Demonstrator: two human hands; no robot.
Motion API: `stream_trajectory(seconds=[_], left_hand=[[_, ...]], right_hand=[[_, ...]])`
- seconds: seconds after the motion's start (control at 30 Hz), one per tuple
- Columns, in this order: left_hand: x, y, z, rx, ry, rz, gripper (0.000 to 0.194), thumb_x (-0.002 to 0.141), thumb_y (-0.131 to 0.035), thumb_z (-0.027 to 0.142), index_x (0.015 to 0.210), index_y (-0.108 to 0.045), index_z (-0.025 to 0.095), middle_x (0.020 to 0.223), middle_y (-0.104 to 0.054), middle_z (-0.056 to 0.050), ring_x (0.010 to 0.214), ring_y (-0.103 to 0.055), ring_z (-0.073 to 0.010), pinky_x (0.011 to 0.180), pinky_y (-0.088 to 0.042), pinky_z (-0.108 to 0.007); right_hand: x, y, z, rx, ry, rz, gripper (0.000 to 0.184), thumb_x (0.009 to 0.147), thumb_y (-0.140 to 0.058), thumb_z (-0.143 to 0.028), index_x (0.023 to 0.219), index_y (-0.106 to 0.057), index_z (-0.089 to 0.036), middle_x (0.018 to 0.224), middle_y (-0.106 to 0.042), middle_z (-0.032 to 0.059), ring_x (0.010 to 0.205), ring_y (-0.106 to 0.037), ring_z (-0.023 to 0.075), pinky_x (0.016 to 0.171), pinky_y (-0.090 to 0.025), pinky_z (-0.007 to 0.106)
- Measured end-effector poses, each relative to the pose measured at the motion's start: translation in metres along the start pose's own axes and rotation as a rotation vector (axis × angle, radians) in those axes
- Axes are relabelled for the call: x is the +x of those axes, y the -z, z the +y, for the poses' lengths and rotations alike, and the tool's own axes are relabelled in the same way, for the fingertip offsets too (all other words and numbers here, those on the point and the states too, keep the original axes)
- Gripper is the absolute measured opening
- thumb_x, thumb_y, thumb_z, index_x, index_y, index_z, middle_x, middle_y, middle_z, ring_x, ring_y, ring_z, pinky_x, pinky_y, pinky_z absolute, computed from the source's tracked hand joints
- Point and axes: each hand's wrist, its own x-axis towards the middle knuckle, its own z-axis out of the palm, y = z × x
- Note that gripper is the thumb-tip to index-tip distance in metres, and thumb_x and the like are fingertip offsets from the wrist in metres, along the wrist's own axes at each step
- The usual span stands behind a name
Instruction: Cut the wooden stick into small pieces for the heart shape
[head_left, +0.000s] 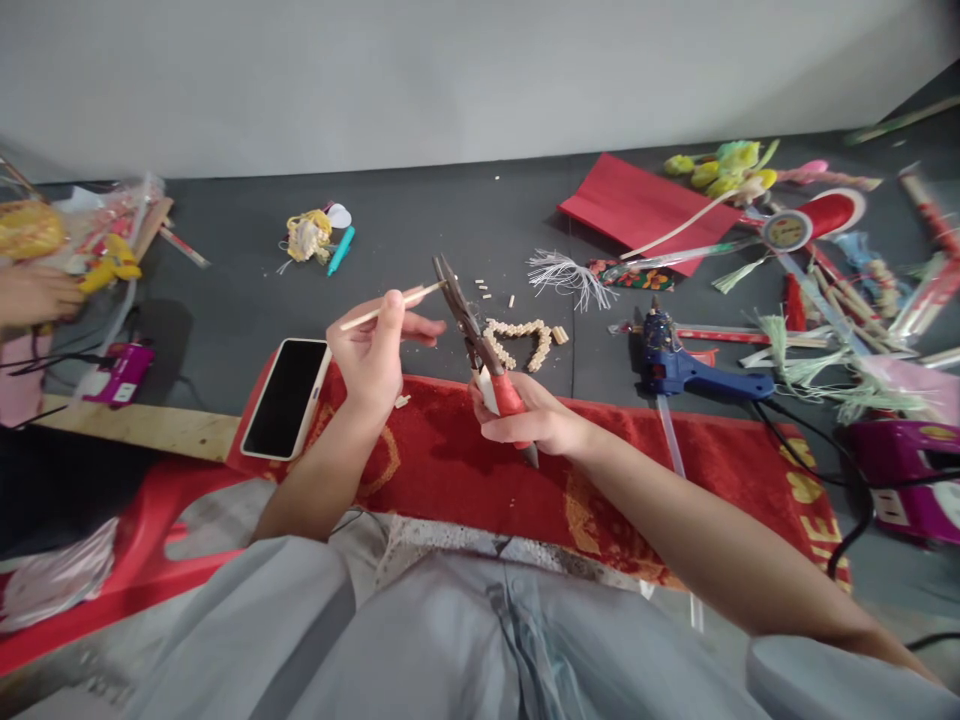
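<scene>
My left hand [375, 345] pinches a thin wooden stick [405, 302] between thumb and fingers. The stick's right end meets the jaws of a pair of pliers [466, 322]. My right hand [529, 415] is wrapped round the red handles, with the jaws pointing up and to the left. Just beyond the pliers, a heart-shaped outline of short wooden pieces [517, 328] lies on the dark table. Several loose cut bits [486, 290] are scattered above it. Whether the jaws are closed on the stick is too small to tell.
A red towel [450, 450] covers the table's front edge, with a phone [286, 398] at its left. To the right are a blue glue gun [686, 365], red paper [637, 205], a ribbon spool [814, 218] and tassels. At far left, another person's hand [37, 295] holds a yellow glue gun [112, 262].
</scene>
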Motion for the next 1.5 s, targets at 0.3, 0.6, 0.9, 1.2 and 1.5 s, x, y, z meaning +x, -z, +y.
stream_trajectory(seconds=[0.3, 0.6, 0.9, 1.2, 1.5], left_hand=[[0.011, 0.012, 0.001, 0.178, -0.185, -0.134, 0.040, 0.089, -0.056, 0.055, 0.069, -0.062, 0.021, 0.063, -0.066, 0.001, 0.055, -0.065, -0.0103, 0.051, -0.053, -0.022], [0.009, 0.011, 0.000, 0.147, -0.155, -0.172, 0.051, 0.090, -0.048, 0.062, 0.057, -0.045, 0.023, 0.048, -0.051, 0.003, 0.042, -0.054, -0.0099, 0.043, -0.046, -0.025], [0.008, 0.008, 0.001, 0.075, -0.060, -0.135, 0.055, 0.089, -0.050, 0.063, 0.053, -0.043, 0.022, 0.044, -0.049, 0.003, 0.038, -0.051, -0.0090, 0.037, -0.038, -0.024], [0.011, 0.011, -0.001, 0.121, -0.073, -0.174, 0.055, 0.088, -0.050, 0.064, 0.052, -0.043, 0.022, 0.044, -0.050, 0.003, 0.039, -0.051, -0.0084, 0.037, -0.039, -0.023], [0.010, 0.009, -0.002, 0.110, -0.067, -0.148, 0.056, 0.089, -0.051, 0.061, 0.051, -0.042, 0.021, 0.044, -0.051, 0.003, 0.038, -0.054, -0.0078, 0.034, -0.036, -0.021]], right_hand=[[0.000, 0.006, 0.000, 0.042, -0.052, -0.040, 0.032, 0.062, -0.074, -0.029, 0.076, -0.046, -0.021, 0.057, -0.048, -0.0084, 0.050, -0.039, 0.0076, 0.048, -0.026, 0.024], [-0.003, 0.007, -0.001, 0.080, -0.071, -0.165, 0.036, 0.066, -0.075, -0.031, 0.089, -0.048, -0.020, 0.068, -0.048, -0.0065, 0.057, -0.040, 0.0078, 0.052, -0.029, 0.025], [-0.002, 0.007, -0.002, 0.100, -0.054, -0.232, 0.037, 0.067, -0.073, -0.033, 0.091, -0.049, -0.018, 0.070, -0.048, -0.0053, 0.060, -0.043, 0.0093, 0.056, -0.032, 0.026], [-0.002, 0.008, -0.002, 0.049, -0.079, -0.139, 0.033, 0.066, -0.073, -0.031, 0.085, -0.049, -0.019, 0.065, -0.052, -0.0065, 0.055, -0.045, 0.0082, 0.051, -0.031, 0.024], [-0.001, 0.009, -0.003, 0.019, -0.102, -0.084, 0.028, 0.063, -0.070, -0.028, 0.080, -0.049, -0.019, 0.057, -0.055, -0.0063, 0.050, -0.048, 0.0091, 0.048, -0.032, 0.024]])
